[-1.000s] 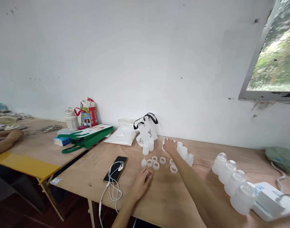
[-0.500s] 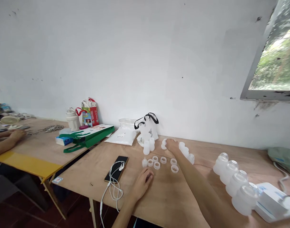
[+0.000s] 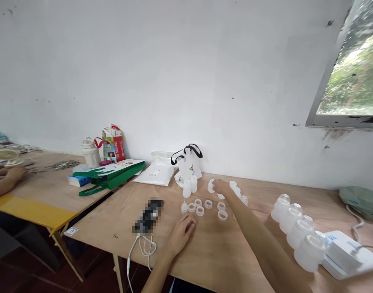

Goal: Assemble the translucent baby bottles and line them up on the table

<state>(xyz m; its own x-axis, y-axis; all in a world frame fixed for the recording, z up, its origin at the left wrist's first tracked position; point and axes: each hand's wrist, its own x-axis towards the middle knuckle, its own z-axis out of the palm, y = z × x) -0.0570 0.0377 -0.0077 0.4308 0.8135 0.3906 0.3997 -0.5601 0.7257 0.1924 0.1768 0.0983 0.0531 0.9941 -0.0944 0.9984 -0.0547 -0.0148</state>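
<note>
My right hand (image 3: pixel 222 186) reaches to the back of the table, its fingers closed at a translucent white bottle (image 3: pixel 210 186); the fingertips are partly hidden. Another white piece (image 3: pixel 220 196) shows just below that hand. Beside my right forearm stands a row of white bottles (image 3: pixel 235 189). Resting on the table near the front, my left hand (image 3: pixel 182 231) has loosely bent fingers, apart from one another, and holds nothing. Just beyond it lie several clear screw rings (image 3: pixel 200 211) and a ring with a nipple (image 3: pixel 184 208). Two white bottles (image 3: pixel 186 189) stand behind these.
Several bottles with clear domed caps (image 3: pixel 311 250) line the right side, next to a white box (image 3: pixel 345 254). A pixelated phone (image 3: pixel 148 216) with a white cable lies left. A white tote bag (image 3: pixel 189 167) and plastic package (image 3: pixel 155 174) sit by the wall. Another person's hand (image 3: pixel 17 174) is far left.
The view has shifted slightly. My right hand stays at the back bottles, and a white piece now shows beneath it. My left hand remains resting in place.
</note>
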